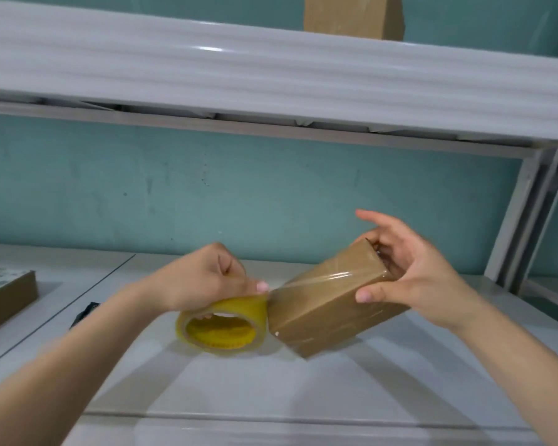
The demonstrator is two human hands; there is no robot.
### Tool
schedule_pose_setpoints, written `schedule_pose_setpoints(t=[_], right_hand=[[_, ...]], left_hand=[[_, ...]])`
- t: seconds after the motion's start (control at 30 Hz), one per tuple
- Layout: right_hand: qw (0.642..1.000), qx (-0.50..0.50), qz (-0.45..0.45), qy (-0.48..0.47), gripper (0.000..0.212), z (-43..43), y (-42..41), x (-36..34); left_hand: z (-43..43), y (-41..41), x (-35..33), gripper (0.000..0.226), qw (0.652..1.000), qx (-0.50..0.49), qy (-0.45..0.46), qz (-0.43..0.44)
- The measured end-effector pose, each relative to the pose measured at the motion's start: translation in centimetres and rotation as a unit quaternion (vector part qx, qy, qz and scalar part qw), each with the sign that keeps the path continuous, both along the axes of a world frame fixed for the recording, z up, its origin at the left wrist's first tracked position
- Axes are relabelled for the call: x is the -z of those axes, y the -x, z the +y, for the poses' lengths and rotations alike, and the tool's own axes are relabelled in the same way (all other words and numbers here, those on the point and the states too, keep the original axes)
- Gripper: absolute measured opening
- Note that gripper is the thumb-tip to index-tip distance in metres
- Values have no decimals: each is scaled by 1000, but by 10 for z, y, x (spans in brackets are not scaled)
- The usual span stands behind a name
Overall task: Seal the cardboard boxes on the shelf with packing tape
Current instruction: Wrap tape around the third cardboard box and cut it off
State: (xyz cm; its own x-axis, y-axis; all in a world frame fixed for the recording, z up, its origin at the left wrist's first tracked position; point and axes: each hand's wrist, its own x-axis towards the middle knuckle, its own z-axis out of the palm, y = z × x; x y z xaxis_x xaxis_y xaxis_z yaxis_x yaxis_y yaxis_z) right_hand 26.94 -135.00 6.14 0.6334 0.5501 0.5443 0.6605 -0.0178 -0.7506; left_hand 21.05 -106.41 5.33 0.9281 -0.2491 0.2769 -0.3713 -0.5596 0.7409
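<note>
Above the white shelf (303, 381), my right hand (409, 278) grips the tilted, tape-wrapped cardboard box (329, 304) by its right end, while my left hand (207, 278) clasps the yellow tape roll (223, 326) touching the box's left end.

left hand (207, 278) fisted, gripping; right hand (409, 268) loosely clasping, forefinger extended

Small black object (86, 312) on the white surface (271, 381)
</note>
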Motion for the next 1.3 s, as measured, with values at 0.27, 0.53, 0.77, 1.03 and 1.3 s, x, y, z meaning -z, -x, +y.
schedule_pose_setpoints(t=[0.27, 0.53, 0.77, 1.03, 1.3], right_hand=[[976, -52, 141, -156, 89, 1, -4, 65], [979, -18, 184, -89, 85, -26, -10, 92], [980, 7, 192, 48, 87, -30, -9, 78], [788, 119, -211, 565, 117, 20, 12, 46], [798, 62, -215, 559, 108, 56, 22, 42]], left_hand=[[-6, 4, 2, 69, 960, -168, -220, -39], [-3, -11, 15, 64, 928, -173, -331, 10], [-9, -24, 29, 61, 932, -168, -315, 63], [-26, -28, 28, 56, 908, -182, -373, 63], [-27, -32, 28, 59, 928, -147, -336, 68]])
